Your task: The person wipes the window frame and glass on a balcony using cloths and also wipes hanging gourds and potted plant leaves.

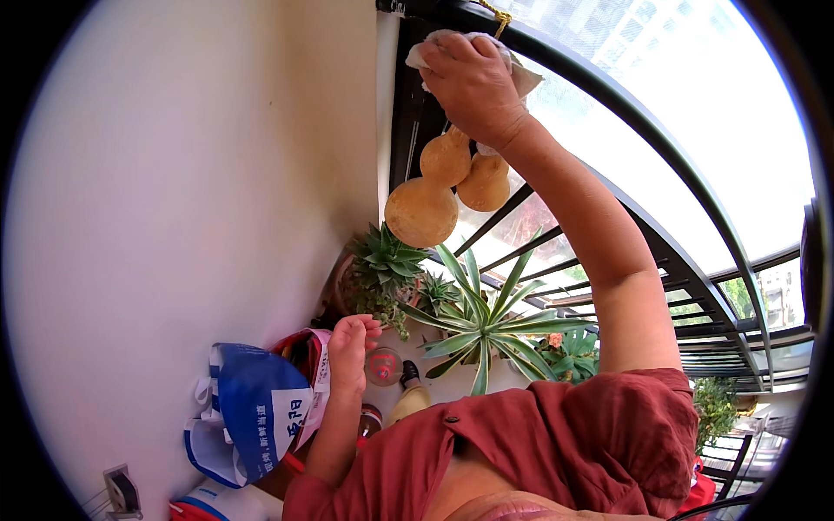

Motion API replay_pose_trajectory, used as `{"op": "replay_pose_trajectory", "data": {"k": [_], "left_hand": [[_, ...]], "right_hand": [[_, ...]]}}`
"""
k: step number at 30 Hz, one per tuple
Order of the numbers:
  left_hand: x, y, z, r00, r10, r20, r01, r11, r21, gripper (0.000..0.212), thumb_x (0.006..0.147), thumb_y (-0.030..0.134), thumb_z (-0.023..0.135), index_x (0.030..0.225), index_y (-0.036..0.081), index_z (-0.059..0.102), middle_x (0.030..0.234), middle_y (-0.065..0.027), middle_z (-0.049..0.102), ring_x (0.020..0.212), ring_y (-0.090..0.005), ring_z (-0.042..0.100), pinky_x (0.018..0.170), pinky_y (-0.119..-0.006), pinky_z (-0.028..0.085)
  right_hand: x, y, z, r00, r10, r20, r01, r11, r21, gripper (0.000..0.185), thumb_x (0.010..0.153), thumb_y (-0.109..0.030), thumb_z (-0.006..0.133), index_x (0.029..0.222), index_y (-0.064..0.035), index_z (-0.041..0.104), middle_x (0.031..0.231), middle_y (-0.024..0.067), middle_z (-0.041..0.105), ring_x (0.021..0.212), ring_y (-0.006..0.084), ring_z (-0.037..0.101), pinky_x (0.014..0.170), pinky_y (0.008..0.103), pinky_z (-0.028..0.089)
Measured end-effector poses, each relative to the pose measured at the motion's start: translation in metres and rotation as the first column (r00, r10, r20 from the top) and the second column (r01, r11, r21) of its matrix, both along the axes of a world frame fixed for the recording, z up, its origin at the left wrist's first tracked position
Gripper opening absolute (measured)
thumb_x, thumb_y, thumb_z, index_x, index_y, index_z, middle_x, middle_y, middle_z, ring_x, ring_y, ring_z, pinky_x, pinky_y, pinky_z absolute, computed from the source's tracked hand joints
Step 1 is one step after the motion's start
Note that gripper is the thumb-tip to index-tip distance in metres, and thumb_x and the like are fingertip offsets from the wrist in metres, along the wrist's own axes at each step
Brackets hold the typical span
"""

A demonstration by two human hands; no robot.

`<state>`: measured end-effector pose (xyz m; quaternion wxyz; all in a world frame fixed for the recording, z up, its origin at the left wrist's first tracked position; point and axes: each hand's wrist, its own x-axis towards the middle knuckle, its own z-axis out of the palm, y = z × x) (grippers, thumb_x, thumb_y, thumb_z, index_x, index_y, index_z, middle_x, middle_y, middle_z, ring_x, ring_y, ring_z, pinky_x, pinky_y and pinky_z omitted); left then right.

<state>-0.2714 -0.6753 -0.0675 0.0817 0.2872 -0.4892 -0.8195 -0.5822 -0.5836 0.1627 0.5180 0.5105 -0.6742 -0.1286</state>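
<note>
High up beside the dark window frame, my right hand (472, 84) presses a pale cloth (423, 57) against the frame's top corner. Part of the cloth hangs past the wrist side of the hand. Just below hang dried bottle gourds (423, 208), with a yellow cord (500, 19) tied round the rail above. Lower down, my left hand (352, 348) is raised with its fingers loosely curled, and no object shows in it. It is in front of a pink bag (319, 384) near the wall.
A blue bag with printed writing (254, 404) stands by the white wall (195, 195). Potted plants, among them a spiky variegated agave (482, 329) and an aloe (388, 257), stand below the gourds. Black railings (651, 273) curve along the right. A clear round container (383, 366) is on the floor.
</note>
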Motion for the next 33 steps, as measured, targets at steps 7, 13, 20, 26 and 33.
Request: {"op": "replay_pose_trajectory", "data": {"k": [7, 13, 20, 26, 33], "left_hand": [[-0.005, 0.003, -0.002, 0.999, -0.026, 0.026, 0.027, 1.0, -0.013, 0.018, 0.094, 0.018, 0.047, 0.099, 0.004, 0.056, 0.089, -0.0054, 0.063, 0.077, -0.0105, 0.059, 0.064, -0.021, 0.044], [-0.045, 0.006, 0.031, 0.99, -0.112, -0.08, 0.08, 0.943, -0.323, 0.021, 0.094, 0.018, 0.046, 0.103, 0.003, 0.057, 0.093, -0.006, 0.064, 0.082, -0.0101, 0.058, 0.068, -0.022, 0.045], [-0.159, 0.029, 0.096, 0.922, -0.224, -0.317, -0.179, 0.48, -0.859, 0.036, 0.081, 0.013, 0.06, 0.114, -0.001, 0.052, 0.112, -0.0135, 0.053, 0.101, -0.0228, 0.051, 0.084, -0.032, 0.042], [-0.249, 0.049, 0.112, 0.906, -0.038, -0.421, -0.407, 0.194, -0.893, 0.055, 0.074, 0.027, 0.068, 0.117, 0.0, 0.046, 0.114, -0.0164, 0.046, 0.109, -0.0325, 0.043, 0.091, -0.044, 0.036], [-0.297, 0.093, 0.135, 0.89, 0.245, -0.384, -0.408, 0.055, -0.911, 0.049, 0.067, 0.031, 0.071, 0.102, 0.003, 0.05, 0.107, -0.0135, 0.047, 0.105, -0.0315, 0.044, 0.082, -0.046, 0.039]], "right_hand": [[0.075, 0.044, -0.036, 0.859, 0.338, 0.385, -0.275, 0.938, -0.21, 0.021, 0.067, -0.016, 0.062, 0.087, -0.0134, 0.067, 0.103, -0.0003, 0.057, 0.096, 0.0192, 0.052, 0.075, 0.0339, 0.041], [0.059, 0.116, -0.07, 0.399, 0.761, 0.512, 0.381, 0.37, -0.847, 0.02, 0.085, -0.011, 0.062, 0.103, -0.0017, 0.065, 0.102, 0.0041, 0.058, 0.089, 0.0082, 0.054, 0.075, 0.0216, 0.046], [0.038, 0.138, -0.067, 0.296, 0.862, 0.412, 0.464, 0.248, -0.851, 0.02, 0.087, -0.013, 0.06, 0.105, -0.0041, 0.064, 0.087, 0.0016, 0.061, 0.073, 0.0053, 0.054, 0.063, 0.0171, 0.045], [0.039, 0.142, -0.065, 0.237, 0.847, 0.477, 0.437, 0.345, -0.83, 0.021, 0.084, -0.014, 0.063, 0.102, -0.0044, 0.065, 0.097, 0.0022, 0.055, 0.083, 0.0087, 0.055, 0.073, 0.0216, 0.045], [0.028, 0.159, -0.064, 0.001, 0.898, 0.44, 0.547, 0.368, -0.752, 0.022, 0.083, -0.018, 0.064, 0.1, -0.0046, 0.066, 0.089, 0.0029, 0.063, 0.076, 0.0068, 0.057, 0.067, 0.02, 0.047]]}}
